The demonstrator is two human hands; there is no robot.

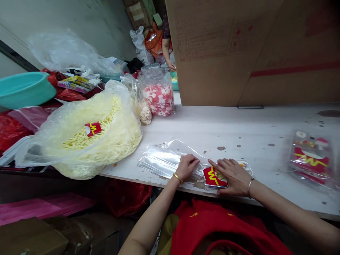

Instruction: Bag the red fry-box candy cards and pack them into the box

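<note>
My left hand [186,166] has its fingers pinched together at the edge of a clear plastic bag, beside a stack of flat clear bags [160,161]. To its right, my right hand [236,177] grips a toy food set in a clear tray, with fingers across its top and thumb along the near side. A red toy fries box [214,176] with a yellow zigzag shows at the left end of this set. My right palm and fingers hide much of the middle. At the far right lie packed toy food sets [310,159] in clear bags.
A large clear sack [124,138] of pale toy fries stands on the left, with a red fries box [93,129] on top. Behind it is a bag of pink-and-white pieces [159,99]. A big cardboard box [212,53] blocks the back right. Another person's hand [171,66] shows behind.
</note>
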